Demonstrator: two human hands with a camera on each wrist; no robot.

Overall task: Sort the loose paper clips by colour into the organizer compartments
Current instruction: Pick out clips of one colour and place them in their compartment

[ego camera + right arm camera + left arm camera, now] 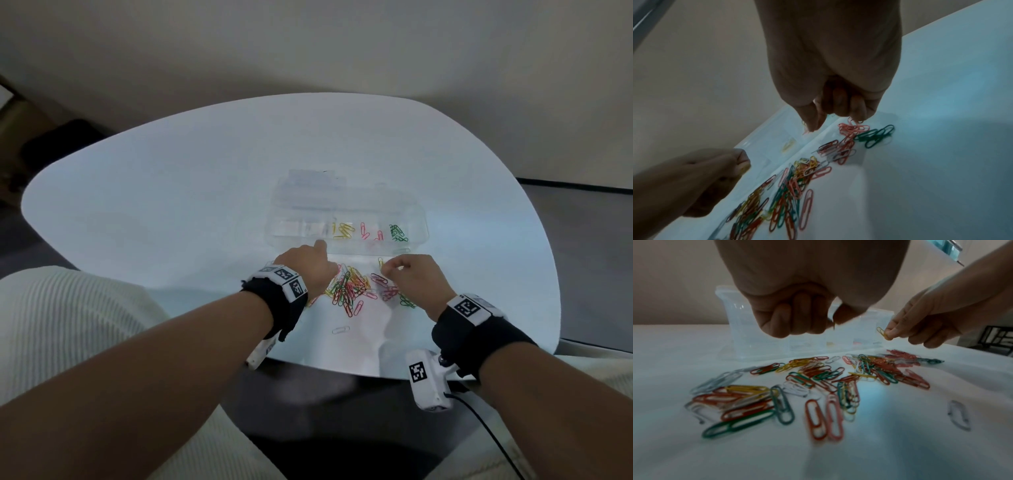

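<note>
The clear organizer lies on the white table, with yellow clips, pink clips and green clips in separate compartments. In front of it is the mixed pile of loose clips. My left hand hovers over the pile's left side, fingers curled, with a thin yellowish clip pinched at thumb and fingertip. To the right of the pile, my right hand pinches a yellow clip just above the table.
A lone white clip lies nearer me than the pile. Small groups of pink clips and green clips sit under the right hand. The table's front edge is close to my wrists.
</note>
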